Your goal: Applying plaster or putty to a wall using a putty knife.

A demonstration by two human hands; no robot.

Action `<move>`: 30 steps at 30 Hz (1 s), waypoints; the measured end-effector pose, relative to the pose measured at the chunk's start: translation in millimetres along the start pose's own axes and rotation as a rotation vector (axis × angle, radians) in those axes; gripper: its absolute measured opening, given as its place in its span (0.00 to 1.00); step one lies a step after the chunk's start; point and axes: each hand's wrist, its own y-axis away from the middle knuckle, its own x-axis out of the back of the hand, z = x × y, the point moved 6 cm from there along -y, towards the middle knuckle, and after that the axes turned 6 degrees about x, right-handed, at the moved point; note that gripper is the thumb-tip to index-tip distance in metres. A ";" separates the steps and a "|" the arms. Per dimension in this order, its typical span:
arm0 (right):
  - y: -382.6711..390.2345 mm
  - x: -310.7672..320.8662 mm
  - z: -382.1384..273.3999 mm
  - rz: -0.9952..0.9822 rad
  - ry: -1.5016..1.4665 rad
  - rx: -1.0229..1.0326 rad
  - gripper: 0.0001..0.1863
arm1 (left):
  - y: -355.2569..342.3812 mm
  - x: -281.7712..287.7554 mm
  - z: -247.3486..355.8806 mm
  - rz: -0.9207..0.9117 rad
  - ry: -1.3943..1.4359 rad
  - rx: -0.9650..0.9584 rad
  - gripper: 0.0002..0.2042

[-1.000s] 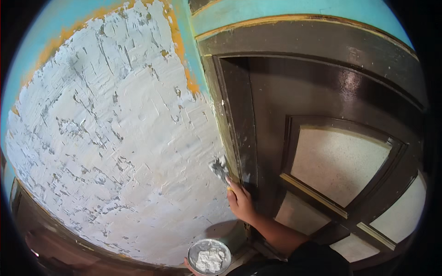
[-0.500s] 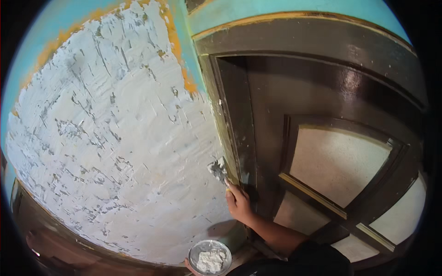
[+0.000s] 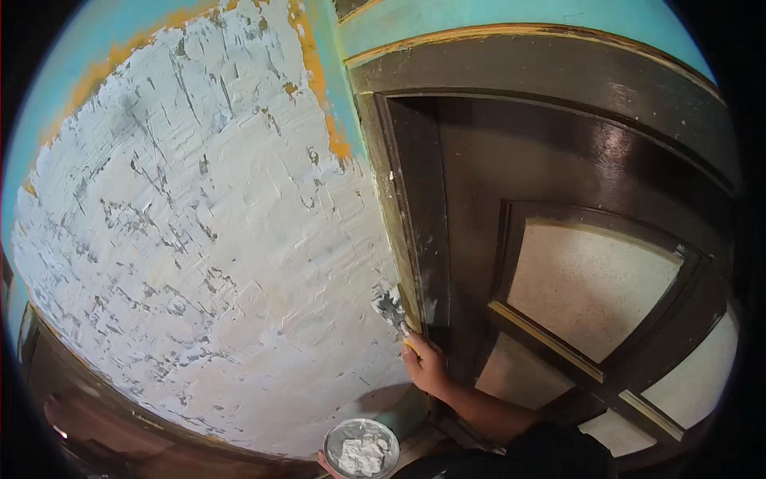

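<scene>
My right hand point(image 3: 426, 366) is closed round the yellowish handle of a putty knife point(image 3: 388, 307). The knife's metal blade, smeared with white putty, lies against the wall beside the door frame. White, rough putty covers a broad patch of the wall point(image 3: 239, 279), with grey gaps and streaks showing through. At the lower edge, my left hand point(image 3: 325, 464) supports a round metal bowl point(image 3: 327, 447) from its left side. A lump of white putty point(image 3: 363, 455) sits in the bowl. Most of the left hand is hidden beneath the bowl.
To the right stands a dark brown door point(image 3: 479, 160) with pale panels, set in a brown frame point(image 3: 405, 199) that borders the putty. Turquoise paint point(image 3: 519, 14) and an orange strip point(image 3: 317, 80) edge the patch. Dark brown woodwork point(image 3: 104, 423) is at lower left.
The right hand and putty knife have shifted slightly right and down along the wall's edge by the door frame. The bowl stays nearly in place. The whole view has moved a little.
</scene>
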 end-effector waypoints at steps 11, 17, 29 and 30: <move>-41.5 6.1 -13.8 -0.044 -0.016 0.017 0.24 | 2.5 -39.4 1.6 -0.442 0.002 -0.053 0.40; -103.6 11.5 -60.7 -0.011 -0.042 0.122 0.23 | 3.4 -17.3 2.2 -0.255 -0.023 -0.051 0.39; -44.6 0.6 -37.1 0.076 0.041 0.260 0.23 | 3.3 -17.3 2.2 -0.193 0.042 -0.028 0.45; -84.3 -0.2 -57.6 0.073 -0.010 0.279 0.23 | 10.3 -11.1 2.1 -0.170 0.030 -0.055 0.44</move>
